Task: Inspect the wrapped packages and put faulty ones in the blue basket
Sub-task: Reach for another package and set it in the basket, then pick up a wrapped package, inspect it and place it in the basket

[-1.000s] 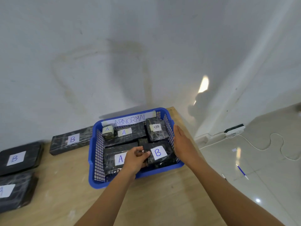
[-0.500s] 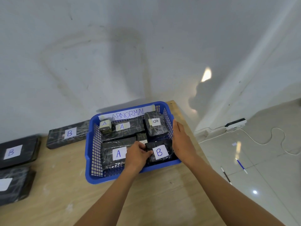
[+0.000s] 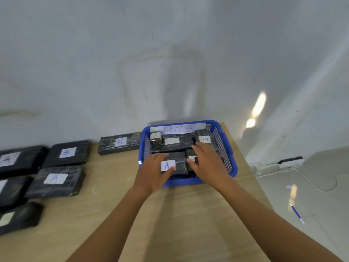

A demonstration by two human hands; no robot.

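I see the left hand (image 3: 153,173) lying loosely spread, thumb on the label of a black film-wrapped package marked A (image 3: 180,161). Its long axis runs 9 to 3 o'clock in the blue plastic mesh basket (image 3: 185,182) on the wooden tabletop (image 3: 188,214). At its 3 o'clock, the right hand (image 3: 207,164), fingers splayed flat, covers a smaller black package (image 3: 189,153).

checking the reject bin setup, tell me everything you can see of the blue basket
The blue basket is rectangular plastic with lattice walls, upright on the wooden table near its far right corner. A paper sign reading ABNORMAL is on its far wall. Black wrapped packages lie inside; the left hand and right hand rest on them.
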